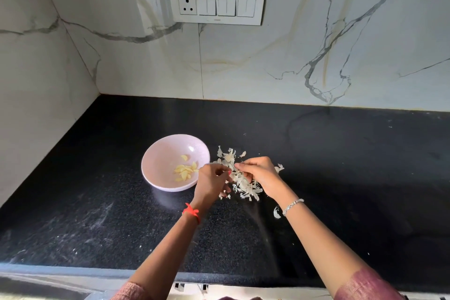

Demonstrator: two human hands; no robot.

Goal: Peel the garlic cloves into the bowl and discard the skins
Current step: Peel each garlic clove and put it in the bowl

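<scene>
Reaching in over the near edge of the black desk (341, 177), two forearms in pinkish sleeves (365, 282) were seen. A red thread (192, 212) was tied round the left wrist, and a silver bracelet (293, 205) was worn on the right. One stray skin (276, 212) was left on the desk just beside the bracelet.

Farther in, near the middle of the desk, the left hand (210, 184) and the right hand (259, 173) were brought together, fingers curled and fingertips almost meeting. A small pale piece (232, 170) was pinched between them; whether it was a clove or only skin could not be told. The hands were held directly over a loose pile of garlic skins (246, 187), which was spread on the desk beneath and beyond the fingers.

Just to the left of the hands, a pale pink bowl (155, 153) was set on the desk, its rim partly covered by the left hand. A handful of peeled garlic cloves (185, 171) was gathered in its bottom, toward the side nearest the hands. A few tiny white flecks were scattered toward the far edge.

Behind the desk, a white marble-patterned wall (316, 56) was met at the far edge and the left edge, and a switch panel (216, 4) with one socket was mounted on it.
</scene>
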